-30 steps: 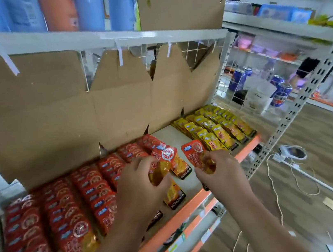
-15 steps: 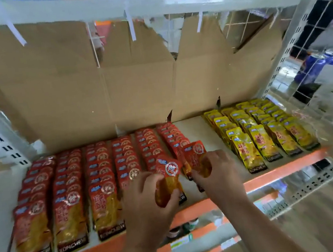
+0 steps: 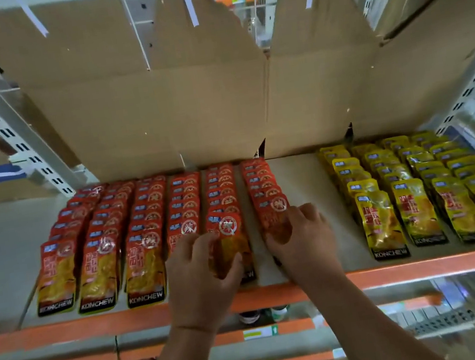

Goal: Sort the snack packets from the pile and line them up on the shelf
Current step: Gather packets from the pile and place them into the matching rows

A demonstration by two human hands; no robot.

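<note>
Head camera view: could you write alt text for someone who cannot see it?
Two hands line up red snack packets on a shelf: the left hand grips one red packet, the right hand holds the neighbouring packet. Rows of yellow packets lie further right, with cardboard behind.

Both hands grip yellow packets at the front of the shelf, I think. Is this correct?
Not correct. In the head view the left hand and right hand grip red packets at the front of the shelf; the yellow packets lie untouched, further to the right.
</note>
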